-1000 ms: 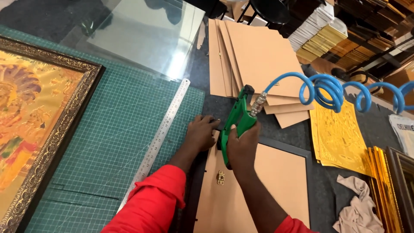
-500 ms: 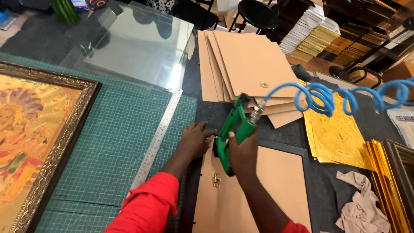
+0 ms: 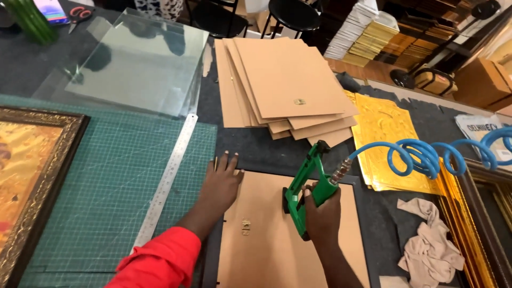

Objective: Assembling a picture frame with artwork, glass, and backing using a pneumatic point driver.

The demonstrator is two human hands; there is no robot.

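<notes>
The right hand (image 3: 321, 216) grips the green pneumatic stapler (image 3: 306, 192) on the near brown backing board (image 3: 290, 234), while the left hand (image 3: 221, 184) lies open, flat on the board's far-left corner.

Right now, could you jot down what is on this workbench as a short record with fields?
left hand: left hand flat on the top left corner of the brown backing board
right hand: right hand gripping the green air stapler, its nose on the board's top edge
hose: blue coiled hose runs from the stapler to the right
mat: green cutting mat with a steel ruler along its right edge
behind: stack of brown boards, glass sheets
right side: beige rag, gold embossed sheets
</notes>
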